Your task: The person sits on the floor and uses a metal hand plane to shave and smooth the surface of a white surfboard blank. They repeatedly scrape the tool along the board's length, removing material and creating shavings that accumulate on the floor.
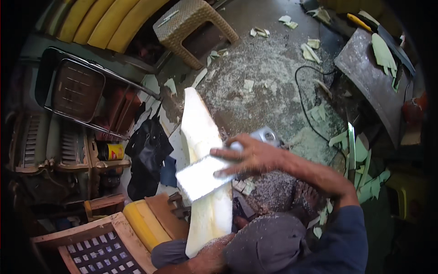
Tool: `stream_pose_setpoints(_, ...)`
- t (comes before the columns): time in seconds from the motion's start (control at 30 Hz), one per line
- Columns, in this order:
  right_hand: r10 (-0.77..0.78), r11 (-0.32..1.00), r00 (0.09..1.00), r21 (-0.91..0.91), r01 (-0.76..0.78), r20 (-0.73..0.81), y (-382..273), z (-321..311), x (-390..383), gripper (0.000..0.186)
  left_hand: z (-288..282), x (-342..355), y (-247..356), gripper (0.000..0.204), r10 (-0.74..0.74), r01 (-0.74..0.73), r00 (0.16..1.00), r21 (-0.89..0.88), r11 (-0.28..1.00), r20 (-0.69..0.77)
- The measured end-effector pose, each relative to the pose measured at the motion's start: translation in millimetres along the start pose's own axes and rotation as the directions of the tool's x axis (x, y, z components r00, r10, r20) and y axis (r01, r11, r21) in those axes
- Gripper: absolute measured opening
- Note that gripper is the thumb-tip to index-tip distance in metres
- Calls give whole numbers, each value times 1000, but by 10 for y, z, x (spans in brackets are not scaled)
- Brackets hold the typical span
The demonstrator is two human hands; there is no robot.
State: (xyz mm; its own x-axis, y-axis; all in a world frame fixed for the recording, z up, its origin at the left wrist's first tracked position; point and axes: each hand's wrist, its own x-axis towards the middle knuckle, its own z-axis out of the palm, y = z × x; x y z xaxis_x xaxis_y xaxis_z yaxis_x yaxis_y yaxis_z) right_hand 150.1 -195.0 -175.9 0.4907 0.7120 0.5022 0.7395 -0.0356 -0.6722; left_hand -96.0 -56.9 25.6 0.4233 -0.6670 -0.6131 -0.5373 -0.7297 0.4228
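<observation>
A long piece of cream-white foam (204, 125) slants up from my lap, its far end tapered. Across its middle lies a flat, bright white rectangular block (203, 178), blurred along its edges. My right hand (251, 155) grips this block from the right, thumb and fingers spread over its near side. At the foam's lower end my left hand (216, 246) rests against it; a dark cap (269, 244) hides most of the fingers. Just beyond my right hand is a grey metallic object (266, 135), partly covered, its kind unclear.
Foam crumbs and offcuts (311, 52) litter the floor. A woven-pattern stool (182, 27) stands at the far side. A black cable (299, 91) curves along the right. Near a metal sheet (365, 68) lie a glove (383, 52) and a yellow-handled saw (359, 22). Wooden frames (116, 223) crowd the left.
</observation>
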Motion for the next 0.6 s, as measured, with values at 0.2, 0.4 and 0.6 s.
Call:
stream_pose_setpoints(0.2,-101,982,994,-155,105,34,11,-83,272,74,23,-3,-89,39,17,-17,1000,1,1000,-9)
stream_pose_setpoints(0.4,238,933,965,-300,-197,107,738,-81,279,58,-17,14,-179,39,51,-51,999,4,999,-1)
stream_pose_setpoints(0.6,-3,966,1000,-257,7,16,670,44,327,78,-30,-5,-245,39,63,-63,998,-4,998,-8)
